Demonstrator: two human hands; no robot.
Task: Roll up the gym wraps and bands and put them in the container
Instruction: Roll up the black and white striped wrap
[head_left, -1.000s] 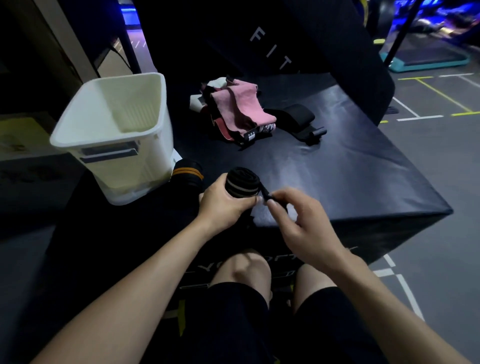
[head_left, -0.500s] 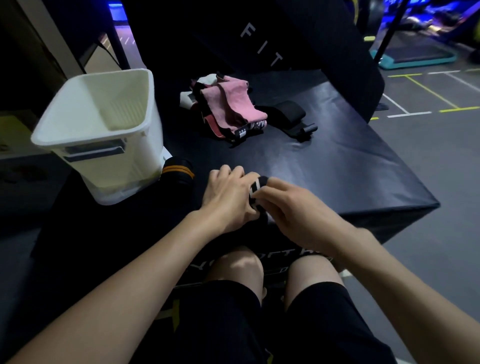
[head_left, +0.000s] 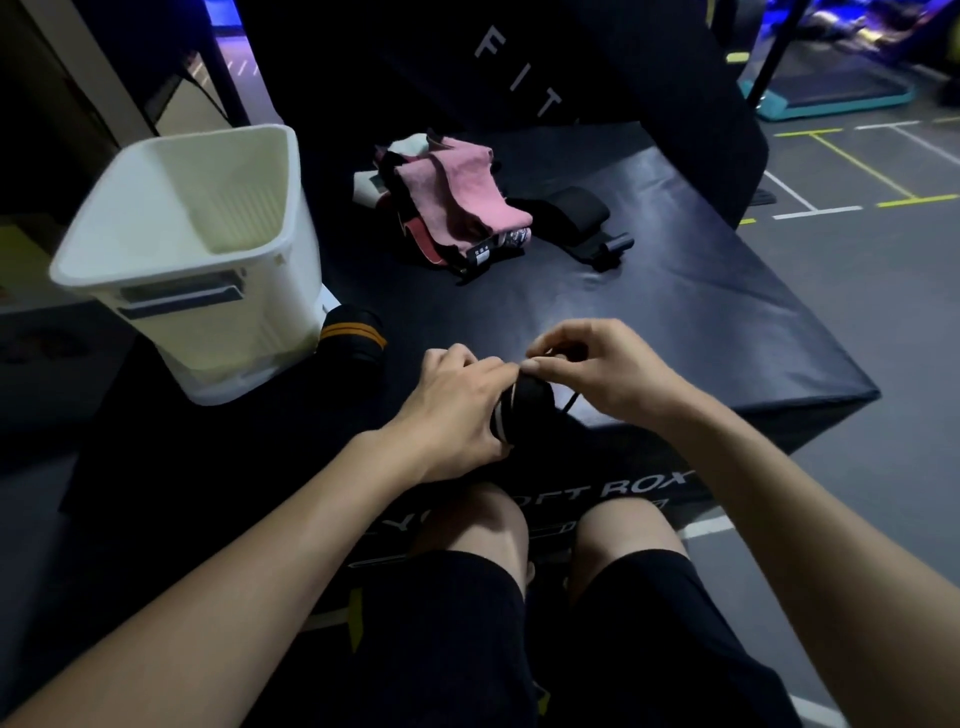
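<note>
Left hand (head_left: 457, 410) grips the rolled wrap (head_left: 522, 410) so it won't unwind; right hand (head_left: 597, 369), just beside, pinches its loose cord (head_left: 569, 402), probably tying it off.

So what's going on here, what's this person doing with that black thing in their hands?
A person sits at a black soft box, rolling up a black wrap. The left hand grips the roll while the right hand pinches its loose end or thin cord at the top. Another rolled wrap with orange stripes lies beside the white container. A pile of pink bands and a black strap still wait farther back, unrolled.
</note>
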